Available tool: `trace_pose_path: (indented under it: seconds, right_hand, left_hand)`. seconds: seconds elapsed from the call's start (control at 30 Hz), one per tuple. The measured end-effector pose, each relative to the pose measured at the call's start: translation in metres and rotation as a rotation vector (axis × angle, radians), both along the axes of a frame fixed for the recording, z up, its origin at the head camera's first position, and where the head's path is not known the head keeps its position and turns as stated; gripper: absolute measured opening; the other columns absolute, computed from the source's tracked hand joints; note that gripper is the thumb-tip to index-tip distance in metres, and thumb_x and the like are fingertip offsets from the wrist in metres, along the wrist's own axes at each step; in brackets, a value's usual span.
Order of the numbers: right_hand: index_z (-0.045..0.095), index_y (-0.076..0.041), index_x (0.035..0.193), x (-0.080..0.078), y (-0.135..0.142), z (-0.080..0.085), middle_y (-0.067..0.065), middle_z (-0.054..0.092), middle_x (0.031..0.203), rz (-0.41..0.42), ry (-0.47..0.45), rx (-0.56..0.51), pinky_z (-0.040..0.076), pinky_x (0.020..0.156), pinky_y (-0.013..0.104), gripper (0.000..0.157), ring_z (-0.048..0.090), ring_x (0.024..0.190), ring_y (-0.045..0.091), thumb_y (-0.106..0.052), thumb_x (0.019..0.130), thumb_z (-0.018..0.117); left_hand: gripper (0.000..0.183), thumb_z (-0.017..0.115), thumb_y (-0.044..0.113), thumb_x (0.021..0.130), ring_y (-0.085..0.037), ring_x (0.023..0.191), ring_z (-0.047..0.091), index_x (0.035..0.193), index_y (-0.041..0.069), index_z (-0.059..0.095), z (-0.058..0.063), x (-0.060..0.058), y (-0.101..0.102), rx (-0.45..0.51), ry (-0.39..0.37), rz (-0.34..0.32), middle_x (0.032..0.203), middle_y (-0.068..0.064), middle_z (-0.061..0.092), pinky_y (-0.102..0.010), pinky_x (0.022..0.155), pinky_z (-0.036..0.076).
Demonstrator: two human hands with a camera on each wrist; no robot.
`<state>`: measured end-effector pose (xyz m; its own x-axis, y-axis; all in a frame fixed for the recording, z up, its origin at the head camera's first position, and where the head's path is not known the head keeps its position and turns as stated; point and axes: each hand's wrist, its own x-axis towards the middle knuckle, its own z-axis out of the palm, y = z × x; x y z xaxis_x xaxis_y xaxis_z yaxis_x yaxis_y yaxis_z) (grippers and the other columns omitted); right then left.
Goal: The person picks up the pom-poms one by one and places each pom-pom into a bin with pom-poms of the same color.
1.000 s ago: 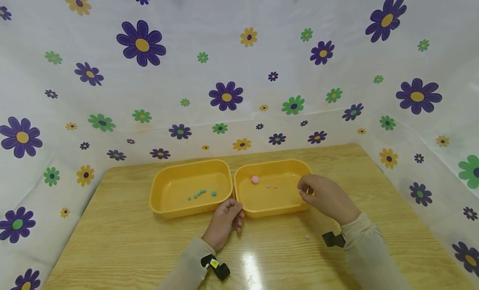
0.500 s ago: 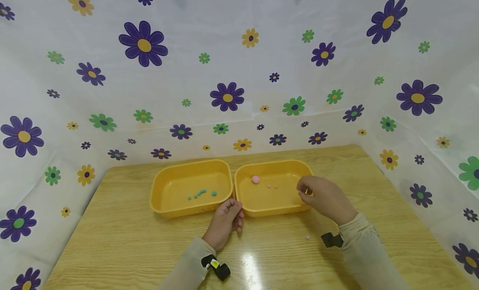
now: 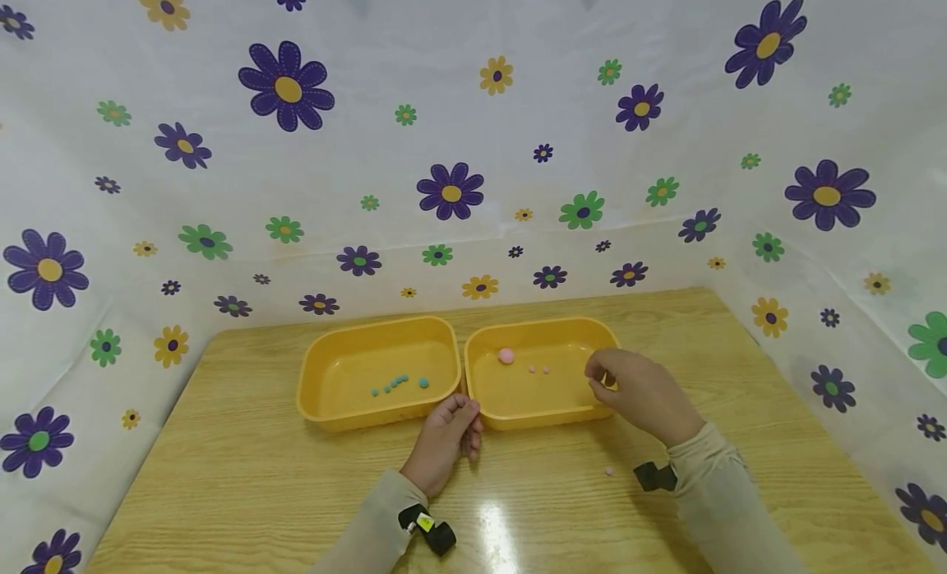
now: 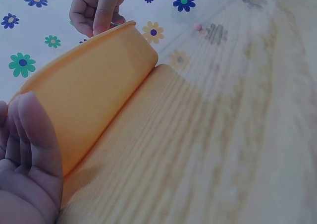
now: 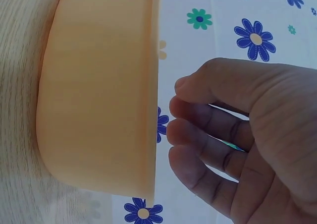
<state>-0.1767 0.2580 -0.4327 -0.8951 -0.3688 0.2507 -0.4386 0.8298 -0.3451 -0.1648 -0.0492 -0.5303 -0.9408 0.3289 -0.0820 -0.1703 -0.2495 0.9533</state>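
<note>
My left hand [image 3: 441,445] rests against the near left corner of the right yellow tray [image 3: 542,420], its fingers loosely bent by the rim. My right hand [image 3: 642,391] hovers at that tray's right end. Its fingers are loosely bent with thumb and index tips close together. In the right wrist view the fingertips [image 5: 184,86] look apart from the tray wall, and nothing shows between them. Inside this tray lie a larger pink ball [image 3: 506,356] and two tiny pink balls [image 3: 539,369]. Another tiny pink ball [image 3: 610,471] is on the table by my right wrist.
The left yellow tray [image 3: 325,419] sits beside the right one, holding a bigger teal ball [image 3: 423,383] and several tiny teal balls [image 3: 395,382]. Both stand on a wooden table [image 3: 296,492]. A flower-patterned white cloth [image 3: 355,155] encloses its back and sides.
The head view has shifted very slightly. Both hands, the trays and the balls keep their places.
</note>
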Motion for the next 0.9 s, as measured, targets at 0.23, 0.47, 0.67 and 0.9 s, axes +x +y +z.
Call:
trace_pose_path:
  seconds: [0.23,0.47,0.67,0.9]
  right_hand:
    - [0.068,-0.015,0.090,0.005,-0.002,-0.004,-0.007,0.065,0.084,-0.001,0.013,-0.003,0.053,0.069,0.033,0.010,0.061,0.076,0.013,-0.008,0.092,0.074]
    - [0.067,-0.015,0.090,0.007,-0.005,-0.007,-0.006,0.065,0.084,-0.004,0.039,-0.010,0.053,0.068,0.033,0.010,0.061,0.076,0.013,-0.008,0.092,0.074]
    - [0.068,-0.012,0.092,0.005,-0.007,-0.006,-0.001,0.068,0.089,-0.008,0.079,-0.029,0.055,0.070,0.034,0.008,0.062,0.079,0.016,-0.005,0.091,0.072]
    - [0.068,-0.009,0.094,-0.004,-0.011,0.000,0.001,0.068,0.088,0.014,0.159,-0.053,0.055,0.068,0.034,0.008,0.063,0.078,0.018,-0.004,0.090,0.073]
  left_hand:
    - [0.021,0.054,0.028,0.109,-0.011,0.066,0.056,0.101,0.008,0.053,-0.003,0.002,-0.001,-0.004,0.001,-0.006,0.086,-0.002,0.059,-0.025,0.058,0.051]
    - [0.023,0.055,0.029,0.109,-0.011,0.066,0.057,0.102,0.007,0.053,-0.004,0.004,-0.002,-0.011,0.004,-0.010,0.087,-0.004,0.059,-0.025,0.058,0.051]
    - [0.026,0.056,0.030,0.108,-0.011,0.066,0.057,0.102,0.005,0.053,-0.002,0.005,-0.003,-0.012,0.018,-0.004,0.086,-0.003,0.059,-0.025,0.058,0.051]
    - [0.025,0.056,0.030,0.108,-0.011,0.065,0.057,0.101,0.006,0.053,-0.006,0.004,-0.004,-0.005,0.017,-0.007,0.085,-0.002,0.059,-0.025,0.057,0.051]
